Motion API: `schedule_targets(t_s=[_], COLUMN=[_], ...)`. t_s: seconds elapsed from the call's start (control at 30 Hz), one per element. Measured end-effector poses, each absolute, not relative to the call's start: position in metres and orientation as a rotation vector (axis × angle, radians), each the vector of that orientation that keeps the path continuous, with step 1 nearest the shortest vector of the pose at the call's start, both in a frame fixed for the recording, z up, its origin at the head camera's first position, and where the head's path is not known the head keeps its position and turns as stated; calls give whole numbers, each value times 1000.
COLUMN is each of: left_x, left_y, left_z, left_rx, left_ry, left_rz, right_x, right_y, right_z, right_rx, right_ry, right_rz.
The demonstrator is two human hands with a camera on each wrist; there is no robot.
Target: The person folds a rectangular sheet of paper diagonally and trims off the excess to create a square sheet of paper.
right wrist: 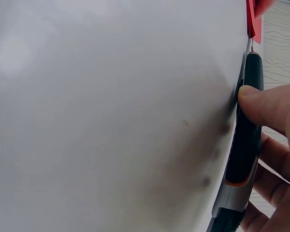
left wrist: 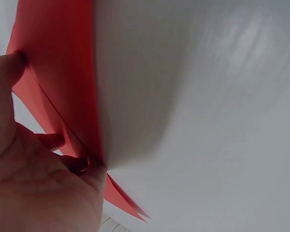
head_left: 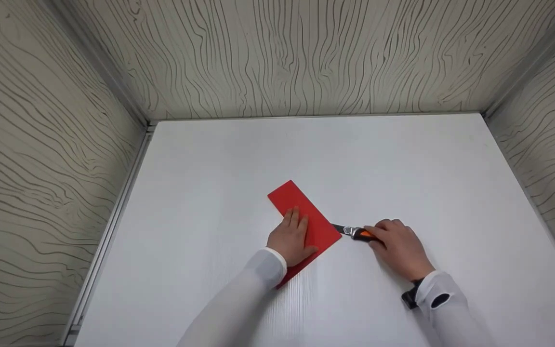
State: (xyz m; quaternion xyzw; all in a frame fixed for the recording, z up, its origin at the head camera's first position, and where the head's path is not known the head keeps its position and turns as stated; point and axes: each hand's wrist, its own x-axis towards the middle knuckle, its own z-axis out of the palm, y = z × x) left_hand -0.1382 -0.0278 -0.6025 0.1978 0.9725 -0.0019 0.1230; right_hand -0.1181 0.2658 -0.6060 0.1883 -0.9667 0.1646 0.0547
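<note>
A folded red paper (head_left: 323, 229) lies slantwise on the white table. My left hand (head_left: 291, 241) rests on it with fingers laid out over the sheet. In the left wrist view, the paper (left wrist: 58, 29) shows a dark line between two layers by the fingers. My right hand (head_left: 400, 248) grips a black and orange utility knife (head_left: 365, 234), its blade pointing left to the paper's right edge. The blade's tip is hidden at that edge; whether it lies between the layers or underneath, I cannot tell. In the right wrist view, the thumb presses the knife's handle (right wrist: 246, 125).
The white table (head_left: 200, 193) extends around both hands. Wood-grain patterned panels (head_left: 277, 58) rise along its back and both sides, with grey metal strips (head_left: 109, 82) at the corners.
</note>
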Motion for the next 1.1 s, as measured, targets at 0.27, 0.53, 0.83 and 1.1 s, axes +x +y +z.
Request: schedule_targets(t_s=[0.27, 0.53, 0.83, 1.1], left_x=[-139, -142, -145, -146], left_y=[-27, -25, -28, -29], left_z=[-599, -598, -596, -592], left_rx=[549, 572, 586, 529], left_ry=[2831, 2824, 2802, 2748], left_rz=[31, 31, 103, 224], right_x=[-118, -116, -116, -117], right_y=[266, 263, 257, 254], right_z=[-607, -609, -609, -608], right_rx=[579, 613, 632, 667], right_ry=[-2957, -2948, -2942, -2926], right_rz=[524, 573, 580, 566])
